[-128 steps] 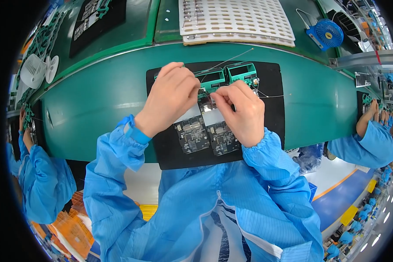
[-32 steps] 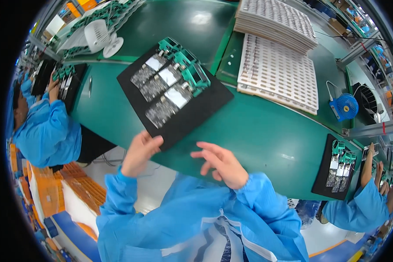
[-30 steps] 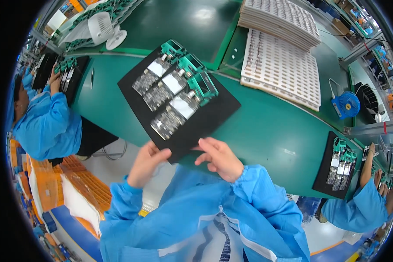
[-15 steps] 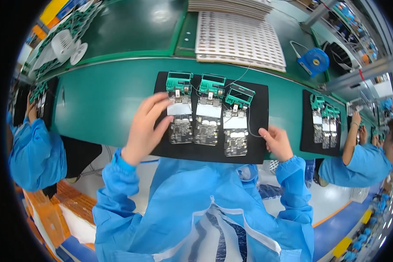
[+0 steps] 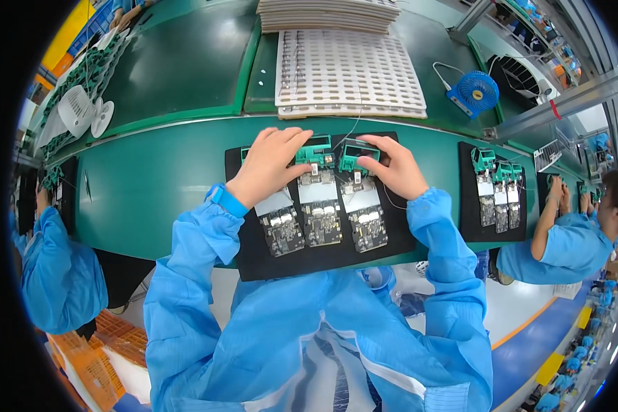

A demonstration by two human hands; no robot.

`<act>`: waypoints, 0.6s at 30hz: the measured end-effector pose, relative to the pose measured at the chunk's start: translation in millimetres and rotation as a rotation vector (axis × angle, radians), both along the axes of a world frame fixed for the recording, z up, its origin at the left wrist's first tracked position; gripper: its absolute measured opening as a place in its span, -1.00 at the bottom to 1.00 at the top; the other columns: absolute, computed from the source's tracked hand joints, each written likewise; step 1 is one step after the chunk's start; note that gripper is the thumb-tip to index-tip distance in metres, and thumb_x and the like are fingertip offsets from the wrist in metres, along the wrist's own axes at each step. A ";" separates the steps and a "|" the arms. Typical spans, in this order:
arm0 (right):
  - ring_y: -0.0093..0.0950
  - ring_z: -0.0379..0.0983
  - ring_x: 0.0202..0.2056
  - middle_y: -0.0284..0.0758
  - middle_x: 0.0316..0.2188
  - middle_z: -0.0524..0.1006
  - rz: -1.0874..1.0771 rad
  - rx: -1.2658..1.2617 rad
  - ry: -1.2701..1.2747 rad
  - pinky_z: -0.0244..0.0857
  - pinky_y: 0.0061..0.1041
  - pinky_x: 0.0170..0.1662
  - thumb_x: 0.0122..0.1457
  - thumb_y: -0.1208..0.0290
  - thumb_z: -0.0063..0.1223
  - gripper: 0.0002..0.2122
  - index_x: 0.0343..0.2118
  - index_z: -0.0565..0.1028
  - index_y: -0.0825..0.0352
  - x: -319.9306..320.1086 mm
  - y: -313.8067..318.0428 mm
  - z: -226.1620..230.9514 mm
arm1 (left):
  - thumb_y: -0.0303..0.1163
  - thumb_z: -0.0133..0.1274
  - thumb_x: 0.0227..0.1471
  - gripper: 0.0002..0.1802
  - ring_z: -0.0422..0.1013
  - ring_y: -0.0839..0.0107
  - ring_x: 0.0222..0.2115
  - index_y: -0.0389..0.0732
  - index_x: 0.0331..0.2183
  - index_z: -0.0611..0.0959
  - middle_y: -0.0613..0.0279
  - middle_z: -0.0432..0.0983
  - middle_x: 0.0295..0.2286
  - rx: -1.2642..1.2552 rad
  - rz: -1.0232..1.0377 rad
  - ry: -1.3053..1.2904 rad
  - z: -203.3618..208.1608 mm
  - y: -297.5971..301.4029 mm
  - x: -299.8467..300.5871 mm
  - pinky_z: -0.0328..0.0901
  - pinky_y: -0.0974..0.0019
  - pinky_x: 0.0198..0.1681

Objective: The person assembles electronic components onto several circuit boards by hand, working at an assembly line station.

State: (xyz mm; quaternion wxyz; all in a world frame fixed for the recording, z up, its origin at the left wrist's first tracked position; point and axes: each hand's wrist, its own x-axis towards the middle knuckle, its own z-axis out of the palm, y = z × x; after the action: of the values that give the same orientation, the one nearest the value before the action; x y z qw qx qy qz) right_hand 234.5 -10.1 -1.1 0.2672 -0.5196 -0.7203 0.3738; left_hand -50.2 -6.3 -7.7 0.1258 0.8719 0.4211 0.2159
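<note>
Three circuit boards, the left board (image 5: 283,230), the middle board (image 5: 322,221) and the right board (image 5: 369,228), lie side by side on a black mat (image 5: 281,266). Each has a white patch and a green plastic frame at its far end. My left hand (image 5: 271,165) covers most of the left board's frame; its thumb and fingers close around the left end of the middle green frame (image 5: 316,151). Between thumb and forefinger, my right hand (image 5: 397,168) grips the right green frame (image 5: 352,156). Thin wires run from the frames.
Beyond the mat lies a white slotted tray (image 5: 350,75) with more stacked trays (image 5: 328,15) behind it. A blue fan (image 5: 475,93) stands at the far right, a white fan (image 5: 79,110) at the far left. Co-workers sit on both sides, a mat with similar boards (image 5: 494,192) on the right.
Both hands have moved to the green frames, the right one from the mat's right edge. The left board now lies tilted, and the right frame sits closer to the middle one.
</note>
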 end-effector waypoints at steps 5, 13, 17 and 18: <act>-0.58 0.46 -0.31 -0.35 -0.24 0.56 0.001 -0.136 0.101 0.36 -0.57 -0.23 0.16 0.37 0.22 -0.80 -0.17 0.63 0.29 26.7 27.0 -8.8 | -0.27 0.34 -0.16 -0.31 0.38 0.06 -0.03 -0.22 0.04 0.50 0.04 0.48 -0.06 -0.158 -0.071 -0.069 10.5 1.9 -5.5 0.25 0.11 0.07; -0.31 0.54 -0.27 -0.20 -0.26 0.58 0.001 0.168 -0.069 0.41 -0.44 -0.17 0.10 0.36 0.26 -0.76 -0.20 0.60 0.36 4.6 38.9 20.6 | -0.27 0.29 -0.08 -0.30 0.23 0.12 0.15 -0.15 0.12 0.45 0.13 0.36 0.07 -0.105 0.019 -0.078 16.4 -20.0 -16.0 0.04 -0.04 0.25; -0.35 0.54 -0.35 -0.20 -0.39 0.60 -0.053 0.226 -0.069 0.41 -0.44 -0.25 0.14 0.43 0.19 -0.85 -0.28 0.60 0.38 -31.4 73.5 42.4 | -0.36 0.24 -0.03 -0.36 0.25 0.13 0.14 -0.17 0.12 0.45 0.12 0.37 0.07 -0.067 0.117 -0.065 23.6 -10.1 -38.6 0.03 -0.05 0.25; -0.34 0.54 -0.38 -0.19 -0.41 0.60 -0.025 0.253 -0.090 0.41 -0.43 -0.27 0.14 0.44 0.17 -0.86 -0.29 0.60 0.38 -42.6 86.8 43.0 | -0.39 0.21 -0.01 -0.40 0.28 0.13 0.11 -0.19 0.10 0.46 0.11 0.38 0.06 -0.040 0.129 -0.076 23.2 -4.0 -39.3 0.06 -0.04 0.23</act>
State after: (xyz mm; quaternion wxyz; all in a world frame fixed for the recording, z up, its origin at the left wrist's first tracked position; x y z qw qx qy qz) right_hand 192.0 76.6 41.9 0.3028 -0.5068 -0.7664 0.2531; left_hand -89.5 -10.3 15.5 0.1448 0.8314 0.4757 0.2480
